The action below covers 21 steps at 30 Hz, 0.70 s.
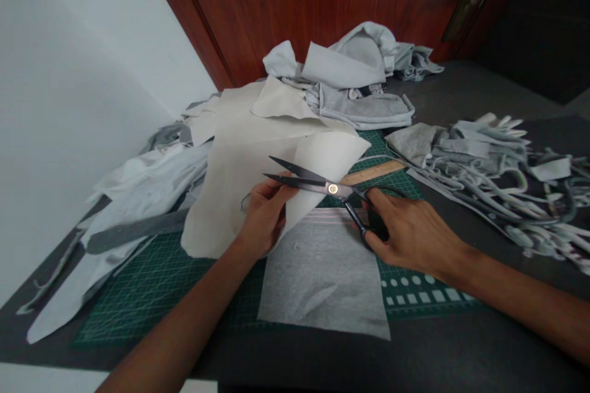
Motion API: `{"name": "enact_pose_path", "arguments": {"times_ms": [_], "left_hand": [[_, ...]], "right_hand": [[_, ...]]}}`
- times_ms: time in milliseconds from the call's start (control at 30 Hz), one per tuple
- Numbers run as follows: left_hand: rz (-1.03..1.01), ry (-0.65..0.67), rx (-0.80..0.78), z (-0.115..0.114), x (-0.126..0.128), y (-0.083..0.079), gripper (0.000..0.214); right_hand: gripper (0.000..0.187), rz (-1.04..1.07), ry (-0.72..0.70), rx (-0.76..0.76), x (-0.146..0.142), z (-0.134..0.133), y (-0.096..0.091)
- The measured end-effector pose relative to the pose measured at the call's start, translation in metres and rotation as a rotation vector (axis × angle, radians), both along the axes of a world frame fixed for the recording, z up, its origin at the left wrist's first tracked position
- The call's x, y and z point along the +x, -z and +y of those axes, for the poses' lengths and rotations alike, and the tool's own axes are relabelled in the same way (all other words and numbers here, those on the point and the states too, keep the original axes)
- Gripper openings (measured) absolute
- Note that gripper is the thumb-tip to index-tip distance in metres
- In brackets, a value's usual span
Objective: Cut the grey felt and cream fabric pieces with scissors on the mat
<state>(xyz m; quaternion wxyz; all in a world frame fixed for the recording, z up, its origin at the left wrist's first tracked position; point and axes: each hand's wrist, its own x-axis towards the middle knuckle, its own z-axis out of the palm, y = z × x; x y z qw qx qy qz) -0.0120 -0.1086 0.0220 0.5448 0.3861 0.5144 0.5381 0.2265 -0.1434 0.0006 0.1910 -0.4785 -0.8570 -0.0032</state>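
My right hand (405,230) has its thumb and fingers through the handles of large black scissors (306,183). Their blades are parted a little and point left, over a cream sheet (239,166) that looks like cloth or stiff paper. At the sheet's near edge my left hand (265,215) is closed on a fold of it, fingertips close under the lower blade. Part of the sheet curls up behind the blades. Below the scissors a grey cloth piece (325,282) with pale stripes along its top lies flat, its upper left corner covered by the sheet.
A green cutting mat (170,295) lies beneath, with a wooden ruler (375,171) on it. Grey cloth strips and scraps (479,166) are heaped at right. Folded grey garments (359,73) sit at the back, white and grey cloth (147,178) at left. A wooden door (295,0) stands behind.
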Motion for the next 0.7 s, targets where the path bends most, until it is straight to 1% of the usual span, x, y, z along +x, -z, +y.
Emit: {"name": "enact_pose_path", "arguments": {"times_ms": [133,333,700], "left_hand": [[-0.001,0.023,0.017,0.0007,-0.0011,0.0021,0.028],[0.02,0.057,0.06,0.003,-0.0039,0.0071,0.021],[0.027,0.056,0.032,0.0002,-0.0027,0.0022,0.016]], "right_hand": [[0.014,-0.002,0.016,0.0,0.0002,0.0004,0.0006],[0.017,-0.019,0.013,-0.055,0.002,0.0015,0.0022],[0.015,-0.023,-0.023,-0.076,0.0023,0.0008,0.0039]]}}
